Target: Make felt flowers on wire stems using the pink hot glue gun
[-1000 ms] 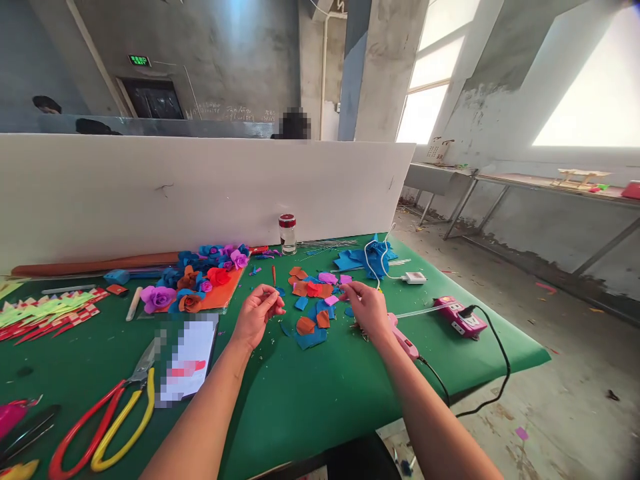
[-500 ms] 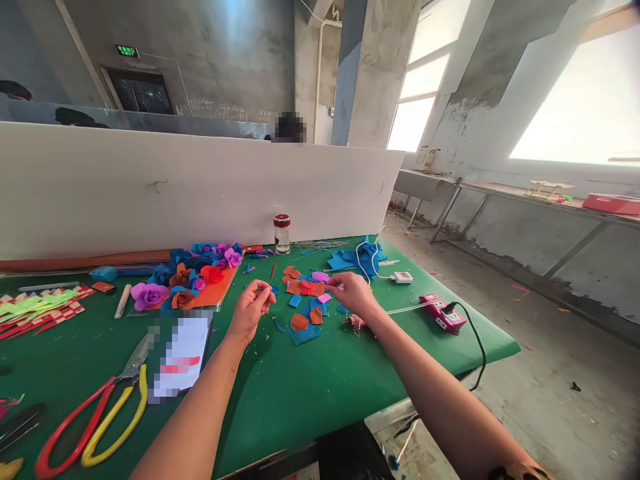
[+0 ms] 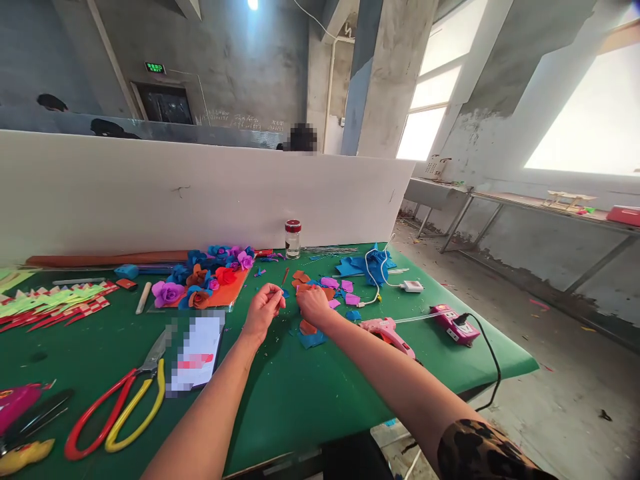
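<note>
My left hand (image 3: 265, 310) is closed in a pinch above the green table (image 3: 280, 413); what it holds is too small to make out. Close to its right, my right hand (image 3: 313, 305) has its fingers together near the paper pieces, and its fingertips are partly hidden. Pink paper pieces (image 3: 352, 299) lie just right of that hand, with orange ones (image 3: 301, 276) behind it. A blue piece (image 3: 313, 339) rests in front. Finished paper flowers (image 3: 199, 277) in blue, purple, red and brown are grouped on an orange sheet to the left.
Scissors (image 3: 150, 367) and a phone (image 3: 203, 350) lie at the left. A pink glue gun (image 3: 387, 332) sits beside my right forearm, near a magenta power block (image 3: 454, 325). A lidded jar (image 3: 293, 240) stands by the white partition (image 3: 225, 193). Behind it, people's heads show.
My right hand has moved left, closer to my left hand, uncovering the pink glue gun. The view has shifted, so the scene sits farther right. My left hand stays pinched.
</note>
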`<move>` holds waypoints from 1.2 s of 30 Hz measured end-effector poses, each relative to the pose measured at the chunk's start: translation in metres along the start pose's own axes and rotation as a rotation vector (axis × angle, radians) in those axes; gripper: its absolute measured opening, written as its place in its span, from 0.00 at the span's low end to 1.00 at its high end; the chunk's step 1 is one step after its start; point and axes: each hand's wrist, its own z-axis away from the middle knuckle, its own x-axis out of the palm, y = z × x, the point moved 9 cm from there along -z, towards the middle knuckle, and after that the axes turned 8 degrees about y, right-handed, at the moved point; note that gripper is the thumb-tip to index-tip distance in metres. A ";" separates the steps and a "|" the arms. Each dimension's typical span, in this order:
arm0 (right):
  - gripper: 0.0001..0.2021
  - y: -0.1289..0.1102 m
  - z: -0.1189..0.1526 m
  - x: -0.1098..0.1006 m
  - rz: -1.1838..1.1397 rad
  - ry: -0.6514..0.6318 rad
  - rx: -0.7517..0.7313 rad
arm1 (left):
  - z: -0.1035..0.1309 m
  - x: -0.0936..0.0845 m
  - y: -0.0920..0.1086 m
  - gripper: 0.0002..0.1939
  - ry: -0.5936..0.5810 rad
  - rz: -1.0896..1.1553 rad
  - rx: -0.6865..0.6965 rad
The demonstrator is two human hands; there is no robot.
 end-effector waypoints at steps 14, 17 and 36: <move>0.09 0.080 0.041 -0.048 -0.338 0.155 0.093 | -0.001 0.004 -0.001 0.14 -0.005 0.028 -0.003; 0.12 0.099 0.047 -0.050 -0.293 0.140 0.126 | 0.000 0.006 -0.002 0.14 -0.011 0.009 -0.003; 0.12 0.117 0.017 -0.033 -0.151 0.059 0.204 | -0.001 0.007 -0.013 0.15 -0.039 -0.061 -0.024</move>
